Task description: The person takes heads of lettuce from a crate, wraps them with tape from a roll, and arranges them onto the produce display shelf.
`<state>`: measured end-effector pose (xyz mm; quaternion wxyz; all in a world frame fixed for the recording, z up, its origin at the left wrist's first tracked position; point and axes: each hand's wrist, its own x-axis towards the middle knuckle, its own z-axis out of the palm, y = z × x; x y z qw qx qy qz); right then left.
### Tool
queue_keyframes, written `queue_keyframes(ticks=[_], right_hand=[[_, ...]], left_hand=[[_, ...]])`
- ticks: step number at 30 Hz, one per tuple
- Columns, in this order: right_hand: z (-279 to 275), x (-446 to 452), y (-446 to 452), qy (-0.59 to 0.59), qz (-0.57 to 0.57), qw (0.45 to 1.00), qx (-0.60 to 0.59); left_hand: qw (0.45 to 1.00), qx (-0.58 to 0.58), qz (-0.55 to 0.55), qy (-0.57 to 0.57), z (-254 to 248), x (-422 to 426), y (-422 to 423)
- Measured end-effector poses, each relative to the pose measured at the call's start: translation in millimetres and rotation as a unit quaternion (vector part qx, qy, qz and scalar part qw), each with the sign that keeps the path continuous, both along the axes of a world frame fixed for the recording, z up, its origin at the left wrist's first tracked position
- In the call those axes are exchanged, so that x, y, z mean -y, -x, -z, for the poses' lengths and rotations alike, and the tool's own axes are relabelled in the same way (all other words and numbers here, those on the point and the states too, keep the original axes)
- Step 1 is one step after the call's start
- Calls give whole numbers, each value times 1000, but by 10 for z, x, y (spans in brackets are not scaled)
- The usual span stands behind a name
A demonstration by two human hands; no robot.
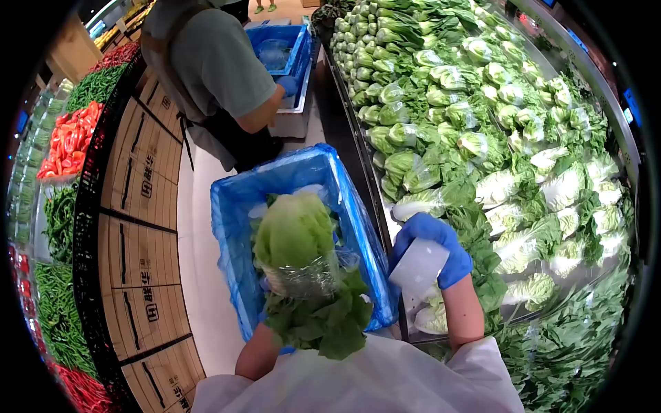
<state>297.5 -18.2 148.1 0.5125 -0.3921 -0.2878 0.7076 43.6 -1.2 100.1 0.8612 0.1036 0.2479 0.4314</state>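
A large pale-green lettuce head [292, 230] with a band of clear film is held up over a blue-lined crate [231, 241]. My left forearm [258, 352] reaches beneath it, and the lettuce hides my left hand and its fingers. Dark green leaves [323, 320] hang toward my chest. At the crate's right side, my blue-gloved right hand [441, 248] is closed around a white, translucent, block-like thing [420, 263] whose kind I cannot make out. That hand is beside the display's front edge. Parts of wrapped greens show inside the crate, mostly hidden by the lettuce.
Rows of leafy vegetables [475, 144] fill the sloped display on the right. Ahead, a co-worker in a grey shirt [231, 65] stands by another blue crate [275, 48]. Stacked cardboard boxes [144, 255] and a stand of peppers [69, 141] line the left.
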Motion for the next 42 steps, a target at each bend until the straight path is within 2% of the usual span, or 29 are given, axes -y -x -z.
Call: queue_keyframes(ticks=[1,2,4,6,7,9,10,11,13,15,17,18,19,20,21,22,23,24,25,27,28,32,34,35,37,38,39,41,42], right_hand=[[-49,-90,84,-103,-84,986,102],[-100,-178,167,-214,-142,947,194],[-50,-376,252,-90,-274,949,124],[-70,-371,408,111,-243,963,19],[-69,-365,416,104,-245,964,20],[-42,-368,419,108,-189,975,-49],[25,-384,420,177,-178,964,-85],[128,-413,408,181,-180,963,-86],[291,-500,365,136,-157,972,-109],[255,-587,212,187,-140,971,52],[430,-594,-123,192,-119,974,3],[465,-569,-245,195,-115,973,-37],[500,-533,-345,199,-109,971,-77],[561,-482,-415,167,-118,979,14],[394,-450,-337,64,-197,964,169],[229,-420,-258,-42,-251,912,322],[254,-406,-231,-84,-313,884,336],[146,-416,-207,-35,-392,799,455],[156,-377,-228,-30,-386,801,456],[204,-251,-263,-115,-350,851,373],[241,-210,-275,-75,-346,871,340],[307,-44,-320,-47,-302,875,375],[396,74,-325,-90,-204,907,357],[443,122,-304,-88,-204,908,355],[548,197,-213,20,-120,983,138],[617,203,-199,17,-127,983,130],[681,209,-173,16,-125,984,126],[772,207,-132,53,-60,996,47],[775,195,-147,50,-59,996,40]], left_hand=[[1000,5,5,6,3,18,-32],[1000,6,13,10,3,25,-49],[999,8,22,24,20,66,-80],[999,5,31,44,38,105,-98],[998,0,35,54,39,127,-91],[996,-11,42,73,-1,160,-59],[995,-19,47,82,-24,174,-40],[994,-26,52,89,-79,170,-31],[992,-51,58,96,-216,114,-5],[991,-82,64,86,-355,10,-8],[991,-116,67,4,-375,-104,-61],[984,-145,73,-79,-374,-164,-100],[984,-146,72,-75,-359,-202,-130],[982,-149,94,-70,-334,-237,-168],[979,-151,119,-65,-295,-252,-212],[979,-150,126,-62,-229,-258,-265],[962,-198,161,-99,-164,-274,-326],[940,-245,194,-140,-131,-290,-383],[938,-242,202,-141,-131,-284,-417],[916,-250,235,-208,-262,-240,-470],[925,-235,235,-186,-371,-232,-511],[921,-238,245,-186,-254,-238,-587],[898,-307,215,-231,-170,-256,-676],[897,-309,216,-230,-203,-249,-723],[907,-295,135,-267,-337,-215,-812],[906,-298,138,-268,-380,-198,-863],[891,-305,117,-315,-417,-182,-917],[871,-315,97,-364,-448,-207,-958],[819,-355,127,-432,-468,-261,-940]])
